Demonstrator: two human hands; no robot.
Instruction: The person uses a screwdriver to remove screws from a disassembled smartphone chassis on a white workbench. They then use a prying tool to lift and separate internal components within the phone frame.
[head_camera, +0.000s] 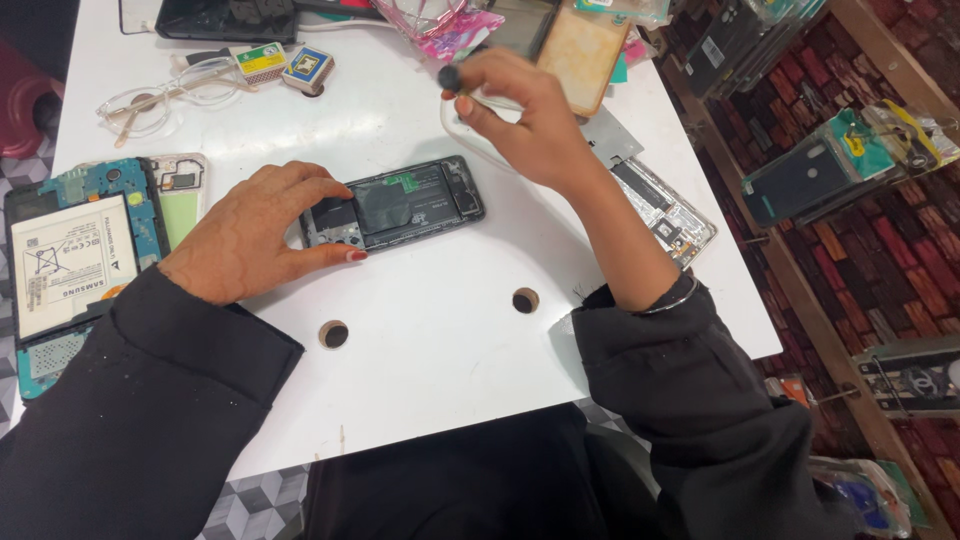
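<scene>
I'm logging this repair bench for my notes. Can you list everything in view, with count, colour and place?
opened phone: 1, black, table centre
opened tablet: 1, blue board and white battery, left edge
back cover: 1, white and pale green, beside tablet
eyeglasses: 1, clear, upper left
small boxes: 2, top
phone frame: 1, silver, right
table: 1, white, two round holes
packaged cases: several, right wall
left hand: steadies phone
right hand: holds dark-tipped tool
</scene>
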